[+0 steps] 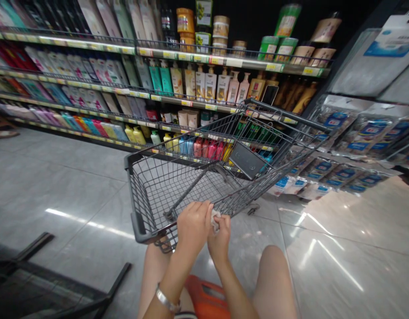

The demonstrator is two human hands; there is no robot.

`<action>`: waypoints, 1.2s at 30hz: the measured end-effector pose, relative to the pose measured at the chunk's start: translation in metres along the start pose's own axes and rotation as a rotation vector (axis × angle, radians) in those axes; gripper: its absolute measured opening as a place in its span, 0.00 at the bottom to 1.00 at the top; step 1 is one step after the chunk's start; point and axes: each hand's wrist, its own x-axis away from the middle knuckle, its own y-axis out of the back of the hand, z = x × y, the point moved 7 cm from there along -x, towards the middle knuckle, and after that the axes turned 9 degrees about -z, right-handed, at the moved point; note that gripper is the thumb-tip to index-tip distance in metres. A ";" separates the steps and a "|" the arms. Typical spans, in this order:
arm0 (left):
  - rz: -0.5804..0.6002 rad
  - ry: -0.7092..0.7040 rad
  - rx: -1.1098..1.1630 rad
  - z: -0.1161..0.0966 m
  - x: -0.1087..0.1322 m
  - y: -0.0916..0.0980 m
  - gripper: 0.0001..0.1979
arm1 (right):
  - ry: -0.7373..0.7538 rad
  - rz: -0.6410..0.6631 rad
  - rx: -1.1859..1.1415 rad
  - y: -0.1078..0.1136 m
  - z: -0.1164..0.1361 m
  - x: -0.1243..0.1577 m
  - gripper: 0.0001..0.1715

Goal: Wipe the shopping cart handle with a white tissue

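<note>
An empty black wire shopping cart point(187, 181) stands at an angle in front of my knees. My left hand point(193, 223) is closed over the cart's near top rim, knuckles up, its fingertips partly hidden. Right beside it my right hand point(220, 232) is closed on a crumpled whitish tissue point(215, 220), close against the same rim. The two hands nearly touch. On my left wrist there is a silver bracelet point(166, 301).
Shelves of bottles point(211, 84) and jars run behind the cart. Packaged goods point(370, 133) hang at the right. A dark metal frame point(107, 297) stands at lower left. Something orange point(206, 299) lies between my legs. At far left a person's foot point(3, 133) shows.
</note>
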 end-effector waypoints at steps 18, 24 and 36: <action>-0.006 0.055 -0.009 0.013 0.010 0.011 0.12 | 0.092 -0.274 -0.059 0.017 0.069 -0.029 0.04; -0.009 0.076 -0.012 0.014 0.008 0.013 0.14 | 0.178 -0.255 -0.026 0.013 0.068 -0.023 0.04; -0.054 0.071 -0.014 0.010 0.009 0.015 0.13 | 0.123 -0.054 -0.058 -0.013 0.001 0.027 0.05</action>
